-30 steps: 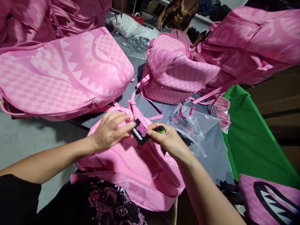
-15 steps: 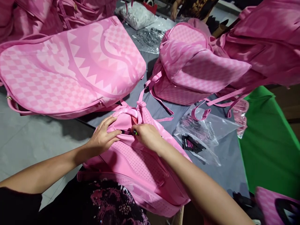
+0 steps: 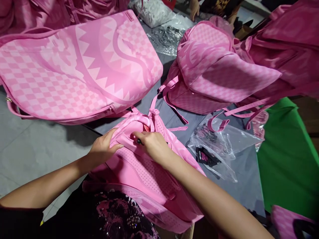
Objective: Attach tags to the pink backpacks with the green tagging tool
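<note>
A pink backpack (image 3: 139, 179) lies in front of me with its dotted back panel and straps facing up. My left hand (image 3: 104, 146) grips the backpack's upper left edge, its thumb resting on the pink cloth and its fingertips partly hidden. Near the backpack's top handle, my right hand (image 3: 153, 146) is closed around a small dark tool (image 3: 139, 141). Only the tool's dark end shows, so its kind is unclear. A bit of orange-red (image 3: 146, 128) shows beside the right hand, by the handle.
A large checkered pink backpack (image 3: 87, 66) lies beyond, at left. More pink bags (image 3: 211, 69) stand at right. Clear plastic bags with black pieces (image 3: 208, 156) lie on the grey table (image 3: 239, 166). A green bin (image 3: 286, 159) stands at right. Another person's hand (image 3: 194, 10) shows at the back.
My right hand has shifted slightly left with the tool, whose green part is now hidden. The black strip between my hands no longer shows. My left thumb has drawn back left.
</note>
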`<state>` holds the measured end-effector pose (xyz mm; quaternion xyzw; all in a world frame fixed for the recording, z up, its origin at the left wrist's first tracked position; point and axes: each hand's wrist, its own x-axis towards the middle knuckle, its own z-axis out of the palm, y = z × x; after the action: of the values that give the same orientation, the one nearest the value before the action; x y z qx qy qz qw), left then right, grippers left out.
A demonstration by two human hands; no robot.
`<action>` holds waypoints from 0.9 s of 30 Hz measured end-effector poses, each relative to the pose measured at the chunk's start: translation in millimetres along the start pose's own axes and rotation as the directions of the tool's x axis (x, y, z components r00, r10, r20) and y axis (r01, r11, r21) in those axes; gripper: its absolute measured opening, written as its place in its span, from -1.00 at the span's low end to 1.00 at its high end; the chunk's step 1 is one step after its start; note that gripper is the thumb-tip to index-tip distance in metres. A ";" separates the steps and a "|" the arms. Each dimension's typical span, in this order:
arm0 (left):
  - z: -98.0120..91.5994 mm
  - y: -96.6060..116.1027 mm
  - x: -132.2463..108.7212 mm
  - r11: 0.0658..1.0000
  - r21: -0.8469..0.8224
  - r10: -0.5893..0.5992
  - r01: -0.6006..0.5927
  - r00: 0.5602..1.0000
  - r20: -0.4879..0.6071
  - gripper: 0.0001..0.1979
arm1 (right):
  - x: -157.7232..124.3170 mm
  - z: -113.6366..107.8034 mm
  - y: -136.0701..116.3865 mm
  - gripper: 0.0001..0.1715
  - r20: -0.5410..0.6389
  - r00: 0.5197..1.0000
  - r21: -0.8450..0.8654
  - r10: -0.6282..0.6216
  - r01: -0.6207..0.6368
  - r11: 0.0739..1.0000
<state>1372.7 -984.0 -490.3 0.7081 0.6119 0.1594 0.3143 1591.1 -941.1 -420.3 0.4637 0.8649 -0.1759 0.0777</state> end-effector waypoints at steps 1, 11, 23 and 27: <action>0.0 -1.2 0.3 1.000 0.006 0.003 -0.003 1.000 -0.002 -0.32 | 6.0 1.2 -3.7 -0.72 -0.024 1.000 0.051 -0.018 0.020 0.999; -0.9 -7.9 1.0 0.999 0.052 0.017 -0.015 0.999 -0.038 -0.34 | 7.4 -15.4 1.9 -0.71 0.067 0.990 -0.136 -0.128 0.136 0.981; -3.0 -8.7 1.8 0.999 0.034 0.017 -0.016 0.999 -0.035 -0.33 | 23.5 -7.7 -9.9 -0.75 -0.040 0.960 -0.051 -0.276 0.274 0.960; -3.7 -6.9 1.9 0.999 0.047 0.005 -0.003 0.999 -0.036 -0.38 | -3.4 -13.0 6.7 -0.69 0.141 0.976 -0.190 -0.168 0.193 0.963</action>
<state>1365.5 -980.8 -492.3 0.7135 0.6195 0.1584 0.2864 1598.9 -935.4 -408.9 0.3605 0.9106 -0.1216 0.1613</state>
